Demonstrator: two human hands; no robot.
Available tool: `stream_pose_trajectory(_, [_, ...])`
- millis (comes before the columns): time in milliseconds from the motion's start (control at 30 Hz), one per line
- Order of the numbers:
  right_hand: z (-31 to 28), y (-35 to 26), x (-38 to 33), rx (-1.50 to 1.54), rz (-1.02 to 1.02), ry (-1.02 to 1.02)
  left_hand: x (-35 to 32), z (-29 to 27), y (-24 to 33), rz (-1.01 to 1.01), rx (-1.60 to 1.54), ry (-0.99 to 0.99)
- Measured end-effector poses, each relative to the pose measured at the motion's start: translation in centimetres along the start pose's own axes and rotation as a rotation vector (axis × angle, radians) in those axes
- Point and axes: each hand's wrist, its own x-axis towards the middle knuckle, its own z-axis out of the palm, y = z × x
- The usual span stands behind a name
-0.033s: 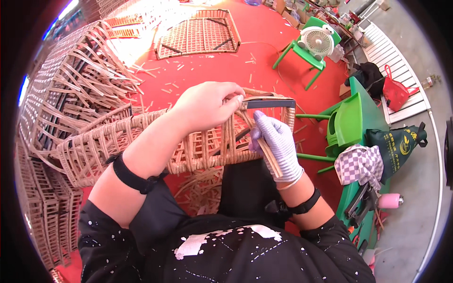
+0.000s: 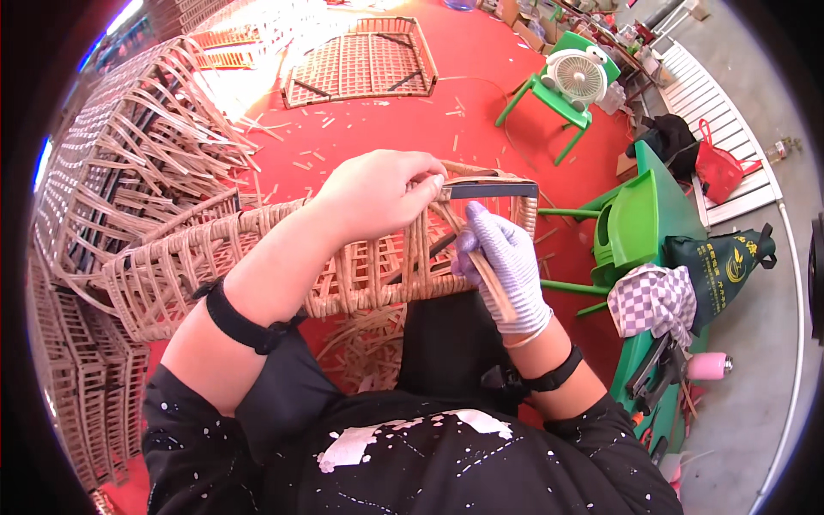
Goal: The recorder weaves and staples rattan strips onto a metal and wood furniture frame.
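A woven rattan frame (image 2: 369, 298) with open lattice sides lies across my lap, a dark metal bar (image 2: 493, 190) showing at its right end. My bare left hand (image 2: 386, 190) is closed, thumb and fingertips pinching a tan strip against the frame's upper edge beside that bar. My right hand (image 2: 506, 262), in a striped grey-white glove, is closed around the loose length of the rattan strip (image 2: 492, 283). This strip runs from near my left fingertips down across the right palm, its lower end reaching the glove's wrist. The fingers partly cover the strip.
Half-woven rattan pieces (image 2: 112, 154) with loose strands stand at the left. Another lattice frame (image 2: 360, 64) lies on the red floor (image 2: 481, 103), among scattered offcuts. A fan (image 2: 577, 75) sits on a green chair; another green chair (image 2: 631, 227) and a pink bottle (image 2: 707, 366) are at the right.
My right hand has shifted very slightly to the right with the strip. The left hand and the frame keep their place.
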Motion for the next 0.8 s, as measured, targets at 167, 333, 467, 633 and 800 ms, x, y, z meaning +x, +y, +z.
stream_pose_trajectory(167, [1.5,-1.8,-1.6,0.204,-0.166,-0.168,-0.1,-0.2,-0.4,0.059,0.009,0.01])
stream_pose_trajectory(333, [0.4,-1.2,-1.1,-0.051,-0.257,0.053,-0.1,-0.3,-0.1,0.043,0.03,0.001])
stream_pose_trajectory(467, [0.0,-2.2,-0.7,-0.169,-0.086,0.101,0.1,-0.1,-0.3,0.063,0.023,0.0])
stream_pose_trajectory(633, [0.4,-2.7,-0.3,-0.104,0.088,0.056,-0.1,0.0,-0.4,0.074,0.035,0.01])
stream_pose_trajectory(800, [1.6,-1.6,-0.2,0.109,0.037,0.115,0.0,-0.3,0.0,0.043,0.045,-0.023])
